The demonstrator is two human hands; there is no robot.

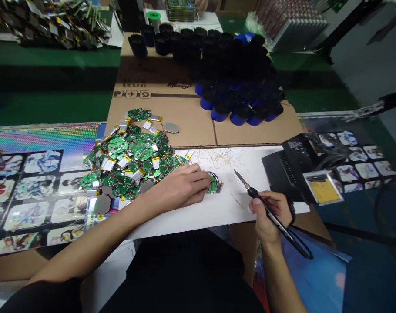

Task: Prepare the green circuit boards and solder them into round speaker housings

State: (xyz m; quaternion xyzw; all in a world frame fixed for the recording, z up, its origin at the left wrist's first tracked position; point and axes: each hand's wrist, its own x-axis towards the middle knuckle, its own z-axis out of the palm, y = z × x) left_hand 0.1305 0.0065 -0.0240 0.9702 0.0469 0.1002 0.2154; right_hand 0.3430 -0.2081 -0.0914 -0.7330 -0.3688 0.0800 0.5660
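My left hand (191,187) has its fingers curled over a small green circuit board (213,185) on the white work surface (172,221). Only the board's right end shows, with dark wires looped on it; my fingers hide the rest. In my right hand (272,217) a black soldering iron (250,190) is gripped like a pen, its metal tip pointing up and left, apart from the board. Left of my left hand lies a heap of green circuit boards (141,150), mixed with silver battery pouches and thin wires.
Many blue-and-black cylinders (240,114) stand on flattened cardboard (159,126). Wire scraps (222,157) lie beyond my left hand. At the right are a black box-like unit (291,167) and a tray with a yellow sponge (323,190). Another person's hand (202,5) shows at the far edge.
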